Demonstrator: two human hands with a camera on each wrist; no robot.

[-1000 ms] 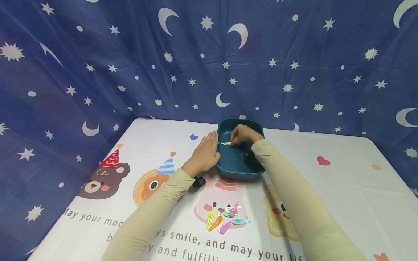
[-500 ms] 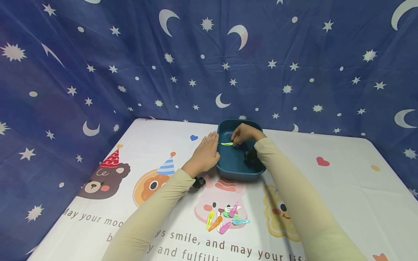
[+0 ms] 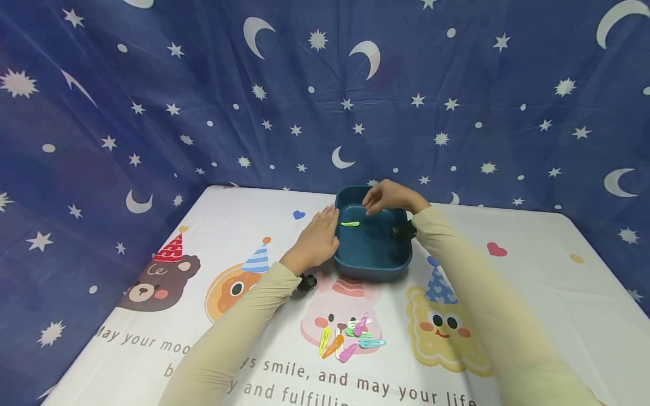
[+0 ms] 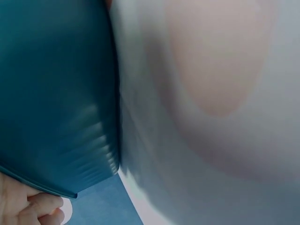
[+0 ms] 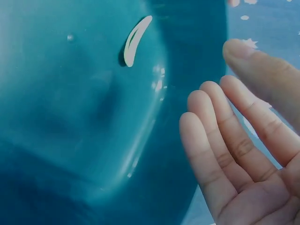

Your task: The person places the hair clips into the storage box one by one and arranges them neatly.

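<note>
A yellow-green snap hair clip (image 3: 350, 224) lies on the floor of a dark teal plastic bin (image 3: 373, 273), near its left wall. Above the bin's far part hovers my right hand (image 3: 388, 196), fingers apart from the clip and holding nothing. In the right wrist view that hand (image 5: 248, 140) has its fingers extended and its thumb spread, with the hair clip (image 5: 136, 41) a little way off. My left hand (image 3: 313, 235) rests with straight fingers against the bin's left rim; in the left wrist view fingertips (image 4: 44, 206) show at the rim.
Several coloured hair clips (image 3: 349, 341) lie in a loose pile on the printed white tablecloth (image 3: 538, 316), nearer me than the bin. A blue curtain (image 3: 284, 84) with moons and stars hangs behind the table. Black wrist cameras (image 3: 307, 283) sit at both cuffs.
My right hand has let go of the yellow-green hair clip and lifted up and slightly right. The clip stays in the bin. My left hand keeps its place at the rim.
</note>
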